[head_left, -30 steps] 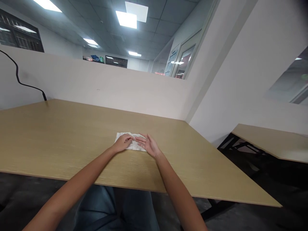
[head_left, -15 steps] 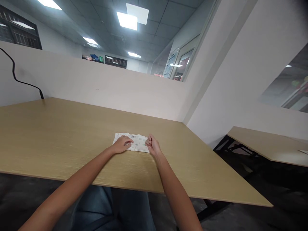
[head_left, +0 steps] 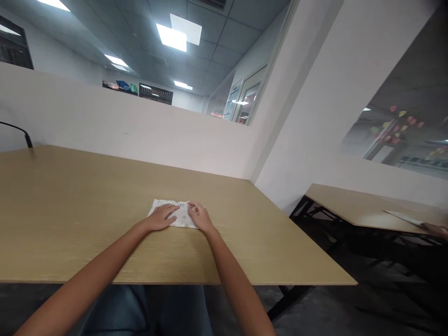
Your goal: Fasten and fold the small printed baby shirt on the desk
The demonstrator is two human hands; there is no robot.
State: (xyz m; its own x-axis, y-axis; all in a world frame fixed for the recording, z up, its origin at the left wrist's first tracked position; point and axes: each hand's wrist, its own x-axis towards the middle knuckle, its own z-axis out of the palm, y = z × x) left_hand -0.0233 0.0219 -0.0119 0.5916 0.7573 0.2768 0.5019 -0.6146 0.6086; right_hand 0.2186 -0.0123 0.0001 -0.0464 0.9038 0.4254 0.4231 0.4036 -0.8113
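A flat white piece with small printed figures, which looks like folded cloth (head_left: 182, 217), lies on the wooden table (head_left: 105, 186) in front of me. My left hand (head_left: 162, 217) rests flat on its left part, fingers stretched out towards the right. On its right end lies my right hand (head_left: 199, 215), palm down, with the fingers slightly bent and apart. Both hands touch the piece, and neither is closed around it. The parts under my palms are hidden.
A white wall (head_left: 140, 135) stands behind the table, with a black cable (head_left: 27, 139) at the far left. To the right is a second table (head_left: 350, 205), where another person's hand (head_left: 434, 229) is near a flat pale sheet (head_left: 402, 218).
My right hand has opened from a fist at the right edge and now lies on the piece, closer to my left hand. The view has turned right, bringing another person's hand into sight.
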